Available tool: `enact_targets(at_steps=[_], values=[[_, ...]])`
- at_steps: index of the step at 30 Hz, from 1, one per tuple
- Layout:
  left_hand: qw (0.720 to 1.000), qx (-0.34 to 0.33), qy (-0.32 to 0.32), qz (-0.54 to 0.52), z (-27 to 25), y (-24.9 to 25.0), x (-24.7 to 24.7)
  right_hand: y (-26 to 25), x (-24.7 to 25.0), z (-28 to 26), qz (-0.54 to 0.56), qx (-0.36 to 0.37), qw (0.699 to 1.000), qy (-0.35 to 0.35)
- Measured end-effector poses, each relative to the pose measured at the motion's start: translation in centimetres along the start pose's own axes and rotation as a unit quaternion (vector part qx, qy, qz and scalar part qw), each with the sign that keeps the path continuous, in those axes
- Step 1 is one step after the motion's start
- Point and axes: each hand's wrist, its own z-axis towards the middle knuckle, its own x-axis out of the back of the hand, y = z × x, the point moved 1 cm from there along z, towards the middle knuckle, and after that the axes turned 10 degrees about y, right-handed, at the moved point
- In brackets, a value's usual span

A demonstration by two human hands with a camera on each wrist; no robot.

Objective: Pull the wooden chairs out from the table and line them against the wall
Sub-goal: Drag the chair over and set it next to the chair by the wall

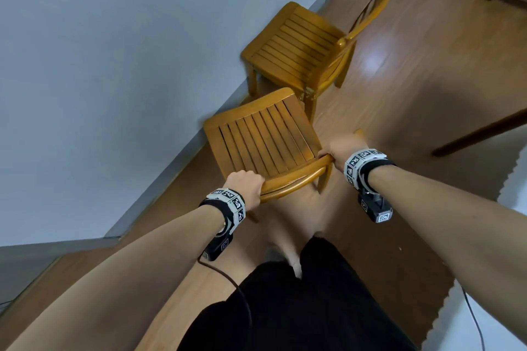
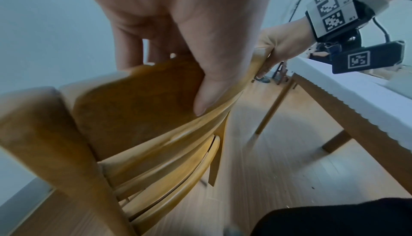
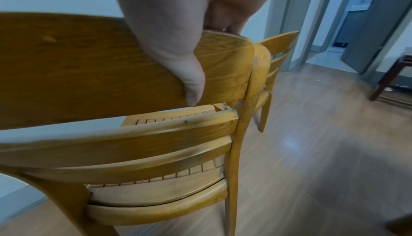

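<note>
A wooden slatted chair (image 1: 262, 139) stands in front of me with its seat toward the grey wall (image 1: 99, 65). My left hand (image 1: 245, 185) grips the left end of its curved top rail (image 1: 293, 179), thumb on the rail's back in the left wrist view (image 2: 207, 81). My right hand (image 1: 339, 148) grips the rail's right end, thumb pressed on the rail (image 3: 189, 81). A second wooden chair (image 1: 302, 45) stands just beyond it, its seat front at the wall.
The table (image 2: 356, 109) with a white cover stands to my right, one leg (image 1: 479, 134) showing in the head view. Wooden floor (image 1: 413, 80) lies open between chairs and table. A doorway (image 3: 334, 28) lies farther along the wall.
</note>
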Motion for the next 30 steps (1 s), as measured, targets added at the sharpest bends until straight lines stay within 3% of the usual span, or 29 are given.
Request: enact_targets(at_steps=[7,12,17,26,30], values=[[0.996,0.080,-0.021,-0.041,6.5,0.2,1.4,4.7,2.3,8.8,-0.039,0.097,0.994,-0.020],[0.986,0.146,-0.025,-0.082,11.3,1.2,2.5,8.3,3.1,15.8,-0.084,0.169,0.982,0.018],[0.976,0.193,-0.024,-0.100,14.5,0.3,3.6,9.2,3.1,21.4,-0.098,0.195,0.975,0.034],[0.964,0.241,-0.034,-0.107,16.8,-1.9,3.0,8.8,2.3,25.6,-0.079,0.247,0.962,0.083],[0.966,0.231,-0.034,-0.114,18.2,0.2,2.6,10.6,2.1,26.3,-0.101,0.253,0.961,0.044]])
